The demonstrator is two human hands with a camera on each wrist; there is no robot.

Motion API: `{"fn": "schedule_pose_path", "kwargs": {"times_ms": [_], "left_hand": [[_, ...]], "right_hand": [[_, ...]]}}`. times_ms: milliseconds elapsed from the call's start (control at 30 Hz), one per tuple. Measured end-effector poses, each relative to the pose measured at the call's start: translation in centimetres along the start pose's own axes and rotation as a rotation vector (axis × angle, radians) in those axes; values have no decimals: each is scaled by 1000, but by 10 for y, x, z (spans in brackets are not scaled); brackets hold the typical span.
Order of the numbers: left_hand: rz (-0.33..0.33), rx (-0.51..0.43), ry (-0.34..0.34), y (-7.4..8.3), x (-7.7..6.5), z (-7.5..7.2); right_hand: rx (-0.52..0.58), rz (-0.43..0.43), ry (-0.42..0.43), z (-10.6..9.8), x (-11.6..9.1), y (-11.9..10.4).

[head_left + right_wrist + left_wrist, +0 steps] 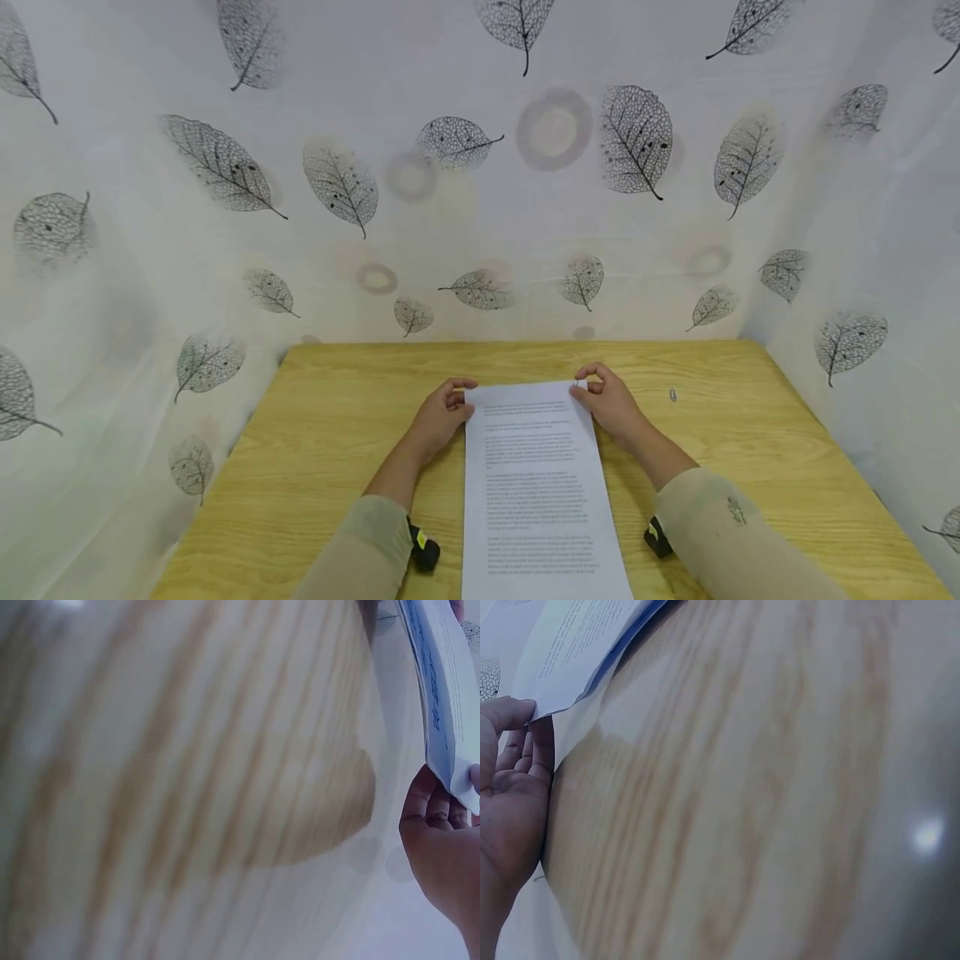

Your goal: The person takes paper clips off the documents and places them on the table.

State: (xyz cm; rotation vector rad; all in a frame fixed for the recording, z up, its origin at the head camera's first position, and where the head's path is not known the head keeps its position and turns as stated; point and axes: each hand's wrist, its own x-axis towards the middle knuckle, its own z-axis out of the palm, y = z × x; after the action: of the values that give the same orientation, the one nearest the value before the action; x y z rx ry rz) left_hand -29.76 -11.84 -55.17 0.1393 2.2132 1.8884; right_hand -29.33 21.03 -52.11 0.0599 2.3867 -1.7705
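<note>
Printed sheets of paper [534,500] lie lengthwise in front of me in the head view, lines of text facing up. My left hand [437,423] pinches their far left corner between thumb and fingers. At the far right corner, my right hand [613,407] grips the paper the same way, and a small thin dark mark shows at its fingertips. In the left wrist view, the paper [581,649] bends up off the table by the left hand [514,795]. Blue handwriting shows on the back of the paper [439,690] above the right hand [442,840].
A small metal paper clip [672,395] lies on the wooden table [322,467], to the right of my right hand. White curtains [450,217] with a leaf print hang behind the table and along both sides.
</note>
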Motion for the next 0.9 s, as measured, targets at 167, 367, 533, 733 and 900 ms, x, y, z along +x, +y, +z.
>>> {"fn": "schedule_pose_path", "kwargs": {"times_ms": [167, 367, 533, 733, 900], "left_hand": [[-4, 1, 2, 1, 0, 0], [-4, -3, 5, 2, 0, 1], [0, 1, 8, 2, -1, 1], [4, 8, 5, 2, 0, 2], [5, 3, 0, 1, 1, 2]], "right_hand": [[4, -7, 7, 0, -1, -2], [-4, -13, 19, 1, -2, -2], [-21, -11, 23, 2, -5, -5], [-32, -5, 38, 1, -5, -5], [-39, -11, 50, 0, -7, -6]]}}
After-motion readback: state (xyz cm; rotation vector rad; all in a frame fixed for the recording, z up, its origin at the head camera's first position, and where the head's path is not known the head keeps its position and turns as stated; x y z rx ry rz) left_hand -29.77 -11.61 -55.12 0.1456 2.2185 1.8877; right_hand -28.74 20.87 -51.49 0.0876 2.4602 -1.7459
